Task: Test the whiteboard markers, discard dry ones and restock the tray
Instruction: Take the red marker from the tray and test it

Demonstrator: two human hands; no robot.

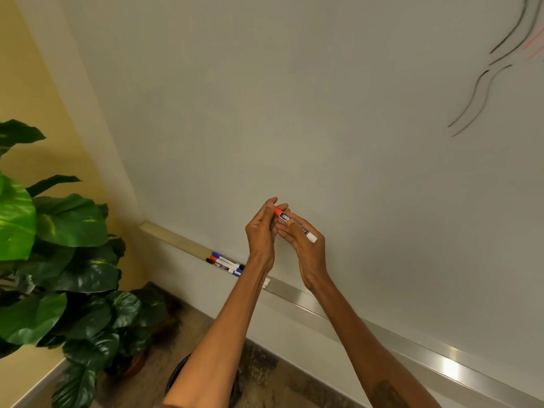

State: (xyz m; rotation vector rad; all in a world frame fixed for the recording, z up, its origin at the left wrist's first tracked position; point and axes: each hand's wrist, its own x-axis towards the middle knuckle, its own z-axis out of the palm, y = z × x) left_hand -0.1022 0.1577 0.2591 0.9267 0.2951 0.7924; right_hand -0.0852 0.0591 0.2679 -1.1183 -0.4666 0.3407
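The whiteboard [294, 113] fills most of the view and runs diagonally from upper left to lower right. A yellow wall [35, 83] borders it on the left. A large-leaved green plant [59, 245] stands in the lower left corner, in front of that wall. Patterned flooring [265, 375] shows below the board.

The tray [426, 356] is a brushed-metal ledge along the bottom edge of the board. Both forearms cross in front of it and hide a section near its middle. A dark round-rimmed object [176, 375] sits on the floor, mostly covered by the left forearm; what it is cannot be told.

Wavy black lines [482, 92] mark the upper right of the board, with faint red strokes [532, 45] just beside them at the frame edge.

The left hand [260, 231] and the right hand [306, 245] meet in front of the board, above the tray and clear of it. Both are closed on 1 red marker [287, 217]:
- Left hand: fingertips pinch the red cap end.
- Right hand: fingers wrap the labelled barrel, thumb across it; the white tail end sticks out to the lower right.
Whether the cap is fully seated cannot be told.

A cluster of markers [225, 262] lies on the tray just left of the left wrist, lengthwise and touching, with blue, red and black ends visible. A small white item [266, 282] lies on the tray against the left forearm; it is too small to identify.
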